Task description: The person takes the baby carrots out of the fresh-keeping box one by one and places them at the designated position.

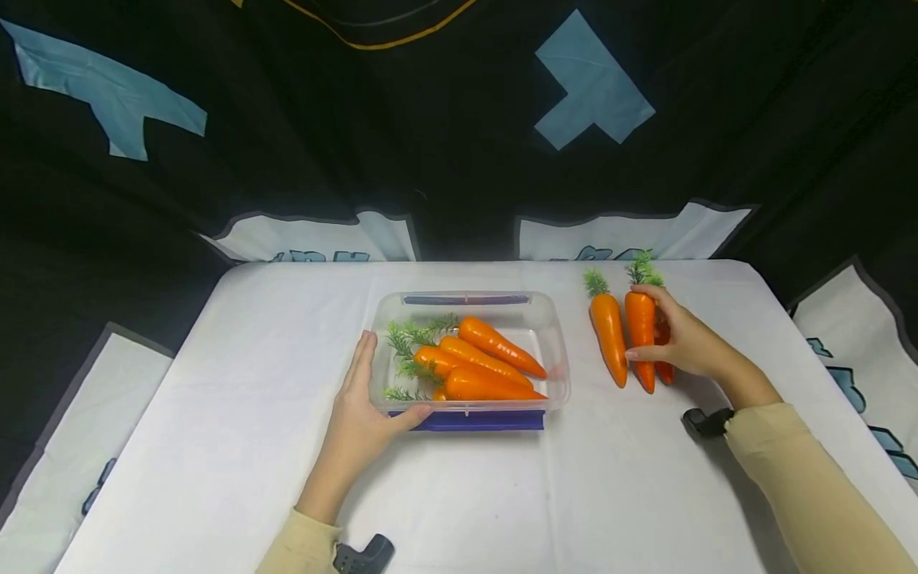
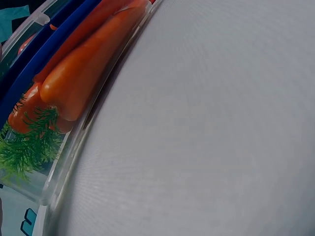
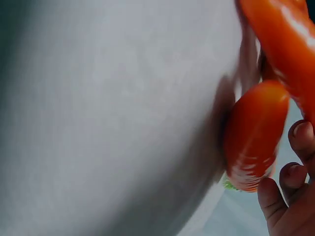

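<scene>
Across the lower two thirds of the head view, a white table [image 1: 215, 446], backed by a black cloth [image 1: 430, 119] with pale blue patches filling the upper frame. At centre, a clear plastic tray [image 1: 552, 335] with a blue strip along its near edge, holding several orange carrots [image 1: 495, 383] lying on their sides, green tops toward the left. In the left wrist view, the same tray wall [image 2: 64, 167] running along the left edge, carrots and green tops pressed close behind it. Just left of the tray, the left hand [image 1: 362, 406], fingers straight along the tray's left wall and thumb laid on the near left corner, flat and relaxed, gripping nothing. Right of centre, three loose carrots side by side on the table, tips toward the bottom of the frame: one lying free [image 1: 608, 325] on the left, a middle carrot [image 1: 641, 327] held by the right hand [image 1: 684, 343], fingers curled over it and thumb at its lower part, and a third [image 1: 665, 351] mostly hidden under the hand. In the right wrist view, curled fingertips [image 3: 300, 142] at lower right against the blurred orange carrot [image 3: 253, 132].
</scene>
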`<state>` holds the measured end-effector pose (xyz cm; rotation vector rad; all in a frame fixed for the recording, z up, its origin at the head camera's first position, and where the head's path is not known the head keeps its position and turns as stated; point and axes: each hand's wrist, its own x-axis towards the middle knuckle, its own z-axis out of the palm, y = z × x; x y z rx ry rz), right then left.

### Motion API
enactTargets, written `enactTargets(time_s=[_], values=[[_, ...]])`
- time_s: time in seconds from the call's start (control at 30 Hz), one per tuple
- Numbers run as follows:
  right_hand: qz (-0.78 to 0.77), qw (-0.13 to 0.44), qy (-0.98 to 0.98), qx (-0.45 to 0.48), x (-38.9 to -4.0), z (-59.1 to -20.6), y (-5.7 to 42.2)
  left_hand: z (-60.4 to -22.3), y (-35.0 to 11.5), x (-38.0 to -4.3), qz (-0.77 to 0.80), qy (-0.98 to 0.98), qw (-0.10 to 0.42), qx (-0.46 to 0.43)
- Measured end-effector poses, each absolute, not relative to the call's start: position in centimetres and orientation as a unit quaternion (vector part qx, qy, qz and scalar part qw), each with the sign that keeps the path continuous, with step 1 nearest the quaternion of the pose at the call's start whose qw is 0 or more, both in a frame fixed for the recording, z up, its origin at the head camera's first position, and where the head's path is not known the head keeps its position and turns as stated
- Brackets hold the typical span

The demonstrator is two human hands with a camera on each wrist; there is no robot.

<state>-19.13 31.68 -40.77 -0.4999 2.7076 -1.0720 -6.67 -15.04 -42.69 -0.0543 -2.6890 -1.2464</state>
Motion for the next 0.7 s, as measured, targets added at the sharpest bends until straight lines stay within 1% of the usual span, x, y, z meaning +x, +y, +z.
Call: enactTargets(time_s=[0.13,0.37,0.7], values=[[-0.351,0.093,0.916,-0.170,-19.9,-41.1,31.9,-42.6,-15.0,-6.6,-0.419,-0.903,0.092,-0.018],[-0.291,0.110,0.942,-0.123,-20.5,-41.0,31.8,-42.8,-15.1,-6.7,-0.419,-0.903,0.096,-0.021],[-0.263,0.133,0.948,-0.122,-21.0,-40.9,31.5,-42.8,-15.0,-6.7,-0.415,-0.904,0.099,-0.021]])
